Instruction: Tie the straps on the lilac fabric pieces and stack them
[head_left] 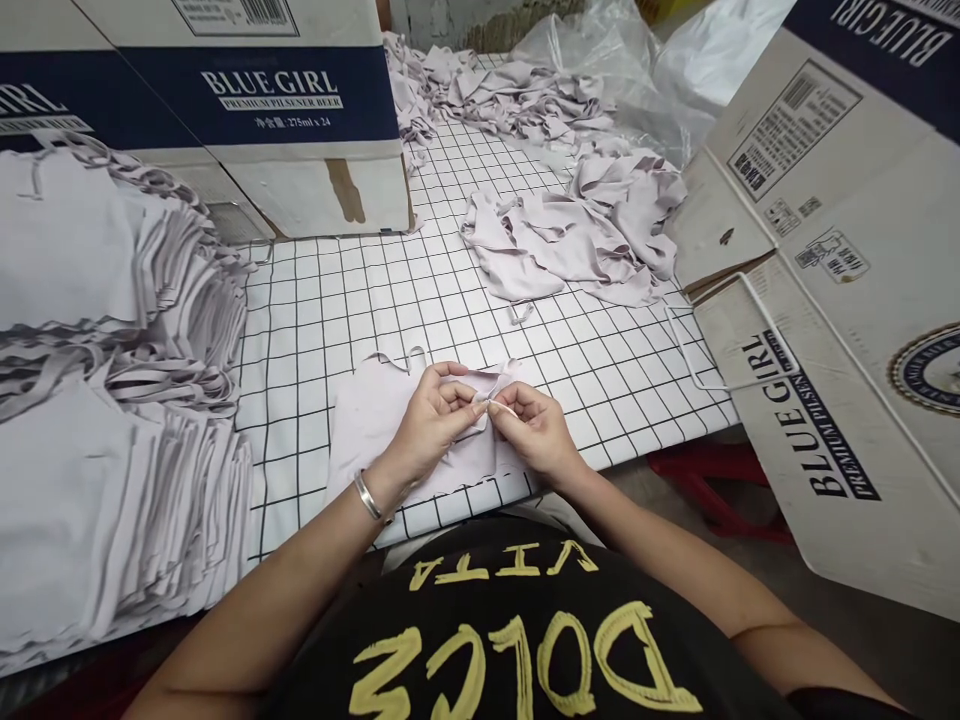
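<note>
A pale lilac camisole (pixel 367 425) with thin straps lies flat on the checked tablecloth, close to the table's front edge. My left hand (pixel 435 420), with a silver bangle at its wrist, is closed in a pinch on the camisole's strap near the upper edge. Right beside it, my right hand (pixel 534 430) pinches the same strap, and the two sets of fingertips almost meet. A short piece of the strap shows between the right fingers. Part of the camisole is hidden under both hands. One thin strap loop (pixel 415 358) stands up at its upper left.
Stacked folded camisoles (pixel 67 240) fill the left side. Crumpled camisoles (pixel 577 230) lie ahead, with a larger heap (pixel 517 95) at the back near clear plastic (pixel 600 50). Cardboard beer boxes stand at back left (pixel 300 100) and right (pixel 847 300). A red stool (pixel 712 480) is below.
</note>
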